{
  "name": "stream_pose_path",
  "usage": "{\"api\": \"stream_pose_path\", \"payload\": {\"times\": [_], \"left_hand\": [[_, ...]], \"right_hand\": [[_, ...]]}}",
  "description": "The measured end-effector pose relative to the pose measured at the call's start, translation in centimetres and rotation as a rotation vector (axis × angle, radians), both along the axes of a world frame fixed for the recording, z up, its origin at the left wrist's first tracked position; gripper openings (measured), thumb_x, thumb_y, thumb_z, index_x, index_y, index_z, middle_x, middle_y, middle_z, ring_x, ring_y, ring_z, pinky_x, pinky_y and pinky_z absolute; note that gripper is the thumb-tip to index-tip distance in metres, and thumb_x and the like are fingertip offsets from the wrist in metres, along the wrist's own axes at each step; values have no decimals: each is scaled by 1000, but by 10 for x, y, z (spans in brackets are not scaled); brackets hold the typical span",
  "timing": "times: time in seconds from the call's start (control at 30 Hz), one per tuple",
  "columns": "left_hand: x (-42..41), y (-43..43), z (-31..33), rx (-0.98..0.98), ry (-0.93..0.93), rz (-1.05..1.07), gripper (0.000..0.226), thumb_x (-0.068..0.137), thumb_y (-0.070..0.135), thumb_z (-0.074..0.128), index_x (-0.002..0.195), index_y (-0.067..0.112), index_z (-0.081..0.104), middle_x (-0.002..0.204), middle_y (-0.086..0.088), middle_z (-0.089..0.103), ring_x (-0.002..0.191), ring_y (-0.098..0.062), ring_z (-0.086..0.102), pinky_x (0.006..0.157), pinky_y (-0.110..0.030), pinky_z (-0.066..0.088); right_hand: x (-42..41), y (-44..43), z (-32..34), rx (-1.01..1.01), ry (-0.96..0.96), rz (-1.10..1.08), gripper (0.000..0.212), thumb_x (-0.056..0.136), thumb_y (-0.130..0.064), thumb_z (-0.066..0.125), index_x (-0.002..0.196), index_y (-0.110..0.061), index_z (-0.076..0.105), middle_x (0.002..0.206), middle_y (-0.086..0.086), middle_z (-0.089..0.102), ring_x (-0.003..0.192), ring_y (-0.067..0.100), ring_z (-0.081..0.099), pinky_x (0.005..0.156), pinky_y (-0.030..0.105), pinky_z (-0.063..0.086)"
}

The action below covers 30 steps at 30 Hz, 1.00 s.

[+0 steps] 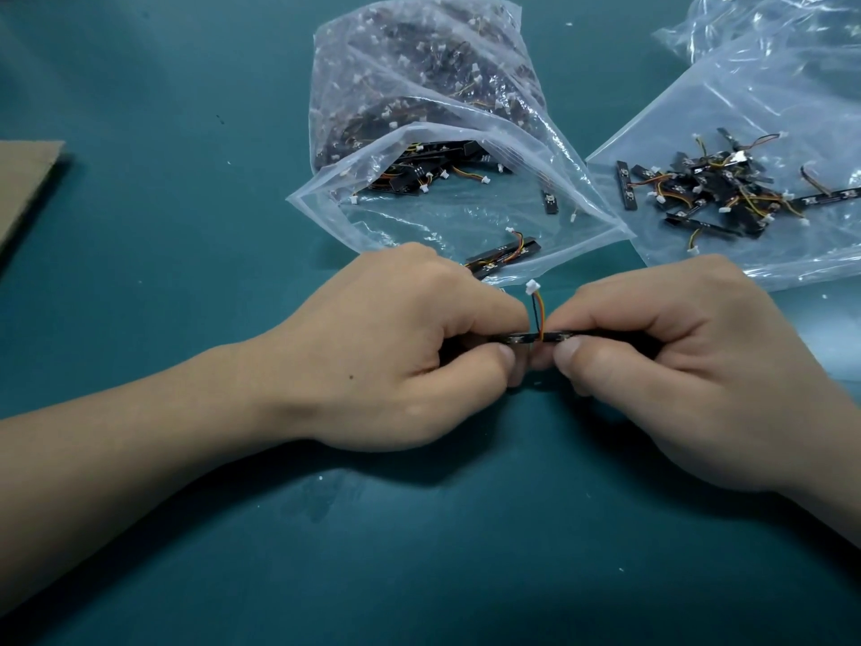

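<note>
Left hand (396, 347) and right hand (675, 366) each pinched one end of a black strip (536, 338) lying left-right between them, wires (538, 314) pointing up

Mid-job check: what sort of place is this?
Probably an electronics assembly bench: bags of small wired circuit strips on a green mat, the left hand and right hand holding one strip.

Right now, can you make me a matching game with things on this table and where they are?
Things:
1 black strip
2 cardboard
3 loose pile of strips
4 stuffed bag

Places:
A at the left edge of the table
B on the flat bag at the right
C middle back, mouth open
D pinched between the left hand and right hand

Pairs: 1-D, 2-A, 3-B, 4-C
</note>
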<state>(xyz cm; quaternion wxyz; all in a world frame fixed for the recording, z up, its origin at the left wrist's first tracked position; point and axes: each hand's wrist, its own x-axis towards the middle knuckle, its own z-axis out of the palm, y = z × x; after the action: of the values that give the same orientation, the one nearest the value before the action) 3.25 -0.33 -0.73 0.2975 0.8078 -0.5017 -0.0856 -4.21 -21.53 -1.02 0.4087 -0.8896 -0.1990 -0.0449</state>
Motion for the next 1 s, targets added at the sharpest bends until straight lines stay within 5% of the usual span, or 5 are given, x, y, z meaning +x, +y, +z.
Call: {"api": "stream_pose_path", "payload": {"times": [0.7,1.0], "left_hand": [[0,-1,-2,-94,11,64,29,87,17,56,68,-1,68,54,-11,50,53,-28,47,56,-45,44],[-1,0,1,-103,2,61,23,77,8,53,59,-2,62,52,-15,44,50,-29,42,52,-44,41]], "right_hand": [[-1,1,-1,3,57,-62,26,91,-24,61,75,-42,68,56,2,58,46,19,51,47,39,39],[0,-2,-3,-47,63,17,35,96,-35,55,81,-12,77,64,2,59,63,20,59,58,40,44]]}}
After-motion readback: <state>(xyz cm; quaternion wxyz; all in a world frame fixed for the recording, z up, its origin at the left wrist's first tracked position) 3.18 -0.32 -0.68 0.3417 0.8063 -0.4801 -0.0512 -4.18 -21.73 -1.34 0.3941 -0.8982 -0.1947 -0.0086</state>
